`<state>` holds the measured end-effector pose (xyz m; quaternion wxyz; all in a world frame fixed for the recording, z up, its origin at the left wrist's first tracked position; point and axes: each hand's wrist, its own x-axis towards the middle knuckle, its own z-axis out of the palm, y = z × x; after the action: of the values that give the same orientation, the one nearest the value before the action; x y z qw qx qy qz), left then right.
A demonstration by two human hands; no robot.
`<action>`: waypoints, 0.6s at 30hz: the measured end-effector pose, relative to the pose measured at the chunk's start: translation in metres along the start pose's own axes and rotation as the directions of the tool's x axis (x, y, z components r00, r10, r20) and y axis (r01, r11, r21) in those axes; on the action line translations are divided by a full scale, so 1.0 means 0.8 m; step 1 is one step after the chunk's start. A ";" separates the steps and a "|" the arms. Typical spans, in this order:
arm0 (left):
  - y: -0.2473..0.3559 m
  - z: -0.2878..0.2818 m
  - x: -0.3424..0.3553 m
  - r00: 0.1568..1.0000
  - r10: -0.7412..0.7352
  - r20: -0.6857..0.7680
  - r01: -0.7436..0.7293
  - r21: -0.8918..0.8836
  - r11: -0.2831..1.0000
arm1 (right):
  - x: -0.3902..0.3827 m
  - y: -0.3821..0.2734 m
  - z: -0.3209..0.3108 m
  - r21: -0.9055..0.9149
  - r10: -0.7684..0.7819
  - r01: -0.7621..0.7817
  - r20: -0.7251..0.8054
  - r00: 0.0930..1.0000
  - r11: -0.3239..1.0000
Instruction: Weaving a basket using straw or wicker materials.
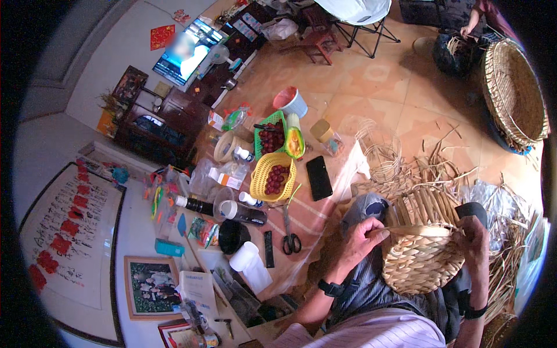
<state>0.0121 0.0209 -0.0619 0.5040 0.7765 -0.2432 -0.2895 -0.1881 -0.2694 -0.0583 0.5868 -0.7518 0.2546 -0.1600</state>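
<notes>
A half-woven straw basket rests tilted on my lap, its braided side toward me and loose upright strips on its far side. My left hand is closed at the basket's left rim, thumb and fingers pinching a flat strip that runs along the rim. My right hand is closed round the right side of the rim; its fingers are partly hidden. Dry straw strips lie scattered on the floor beyond the basket, and more straw is heaped to the right of my right arm.
Left of me, a cloth-covered table holds scissors, a phone, yellow and green baskets of red fruit, a cut papaya and bottles. A large woven basket stands far right, near another person's hand. A wire frame lies ahead.
</notes>
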 end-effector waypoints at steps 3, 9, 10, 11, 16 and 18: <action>-0.002 0.003 -0.001 0.999 0.049 -0.010 -0.050 -0.100 0.994 | 0.008 0.009 -0.008 0.211 0.073 -0.086 0.066 0.995 0.974; -0.005 0.004 0.000 0.999 0.042 -0.009 -0.043 -0.082 0.996 | 0.022 0.035 -0.006 0.420 0.048 -0.102 0.139 0.989 0.902; -0.005 0.004 0.000 0.998 0.056 -0.012 -0.057 -0.084 0.995 | 0.022 0.034 -0.006 0.405 0.034 -0.076 0.111 0.993 0.911; -0.005 0.005 0.001 0.997 0.076 -0.002 -0.076 -0.123 0.990 | 0.022 0.031 -0.007 0.405 0.035 -0.077 0.111 0.993 0.911; -0.005 0.013 0.004 0.999 0.053 -0.005 -0.053 -0.101 0.993 | 0.025 -0.008 -0.018 0.392 0.195 -0.295 0.276 0.941 0.871; -0.005 0.014 0.006 0.999 0.040 0.002 -0.039 -0.119 0.992 | 0.029 -0.020 -0.017 0.402 0.198 -0.312 0.301 0.933 0.861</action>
<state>0.0076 0.0118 -0.0699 0.5544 0.7397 -0.2419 -0.2950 -0.1734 -0.2903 -0.0406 0.7856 -0.5716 0.2336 -0.0383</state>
